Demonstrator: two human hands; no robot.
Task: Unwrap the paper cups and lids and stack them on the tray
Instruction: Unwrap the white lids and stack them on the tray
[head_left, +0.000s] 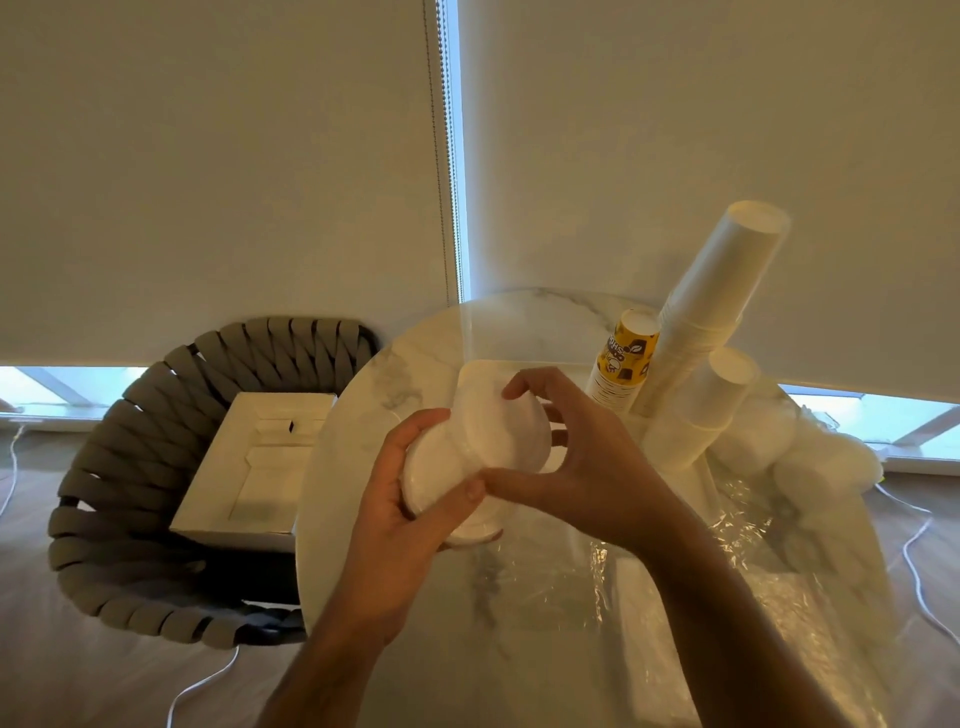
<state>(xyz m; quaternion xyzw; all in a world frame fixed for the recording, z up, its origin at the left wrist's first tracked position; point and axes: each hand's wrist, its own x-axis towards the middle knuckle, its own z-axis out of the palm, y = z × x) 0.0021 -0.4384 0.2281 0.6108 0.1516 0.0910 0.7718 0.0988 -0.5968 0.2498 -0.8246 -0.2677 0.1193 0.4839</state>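
With the lid stack (470, 447) gripped by the left hand (400, 499) and right hand (566, 467), its wrap should be peeled steadily, lids kept aligned.

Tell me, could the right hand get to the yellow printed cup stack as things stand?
Probably yes, once freed. The right hand is curled round the stack of white lids, shared with the left hand. The yellow printed cup stack stands just beyond its fingers, with nothing visible between them.
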